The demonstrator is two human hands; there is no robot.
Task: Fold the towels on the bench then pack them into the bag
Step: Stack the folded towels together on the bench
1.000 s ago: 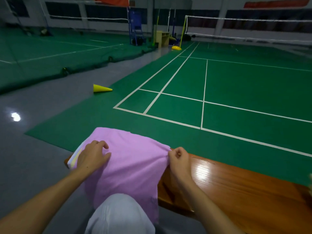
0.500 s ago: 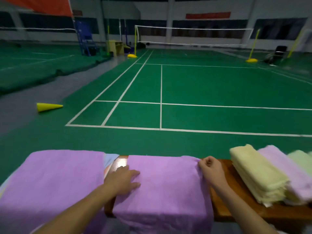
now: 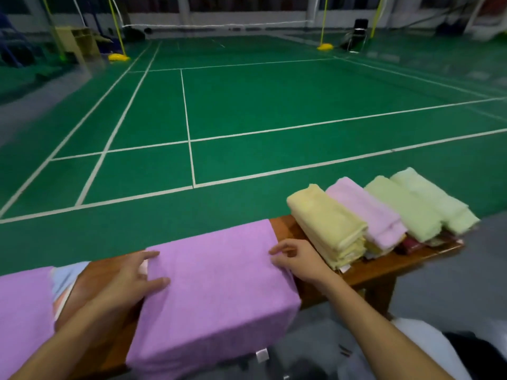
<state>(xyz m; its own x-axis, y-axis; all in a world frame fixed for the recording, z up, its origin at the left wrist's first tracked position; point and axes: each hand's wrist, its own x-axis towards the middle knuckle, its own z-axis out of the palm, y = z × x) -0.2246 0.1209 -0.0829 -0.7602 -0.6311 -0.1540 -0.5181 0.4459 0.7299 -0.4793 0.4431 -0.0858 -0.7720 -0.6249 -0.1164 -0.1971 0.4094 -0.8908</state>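
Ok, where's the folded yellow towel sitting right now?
In the head view the folded yellow towel lies on the bench, right of centre, first in the row of folded towels, with the folded pink towel against its right side and the right hand just left.

indoor sports hall, badminton courts | showing green court flooring (image 3: 274,105) with white boundary lines (image 3: 189,138) | net (image 3: 219,24) stretching between yellow posts (image 3: 324,20) on yellow bases (image 3: 118,57) | sitting courtside at wooden bench (image 3: 384,266) | adjoining court at right, grey walkway (image 3: 27,105) running along left
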